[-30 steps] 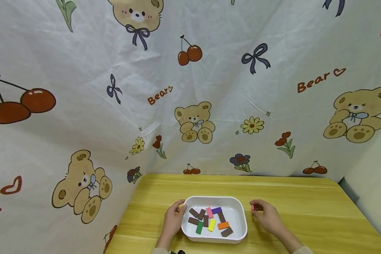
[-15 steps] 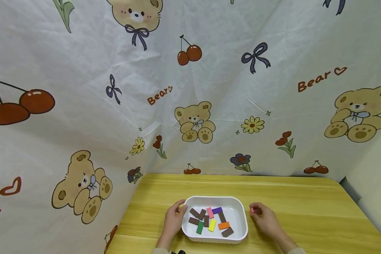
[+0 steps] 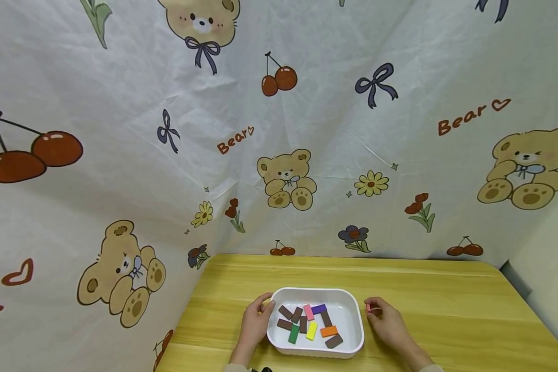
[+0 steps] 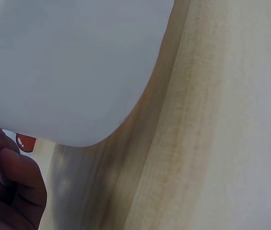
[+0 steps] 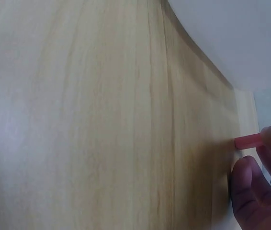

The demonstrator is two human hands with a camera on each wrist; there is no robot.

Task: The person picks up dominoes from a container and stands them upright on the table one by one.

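Observation:
A white tray [image 3: 351, 310] with rounded corners stands on the wooden table, holding small flat rectangular blocks. My left hand [image 3: 254, 321] grips the tray at its left rim, the thumb at the edge. To the right of the tray, my right hand [image 3: 390, 323] pinches a small pinkish-red block [image 5: 247, 141] between thumb and fingers. In the right wrist view that block's end sticks out from the fingertips, low over the table. Inside the tray lie a pink block [image 3: 309, 312], a purple block [image 3: 319, 309], a green block [image 3: 294, 334], a yellow block [image 3: 311, 330], an orange block [image 3: 328, 331] and several brown blocks [image 3: 334, 341].
The wood-grain table [image 3: 451, 310] reaches back to a cloth backdrop [image 3: 325, 129] printed with bears, cherries and bows. That cloth also covers the left side. A small dark object [image 3: 266, 369] shows at the bottom edge, near the left sleeve.
My right hand has turned slightly and dipped a little beside the tray, the pinkish-red block still pinched. The left hand keeps its place on the rim, and the blocks in the tray lie as before.

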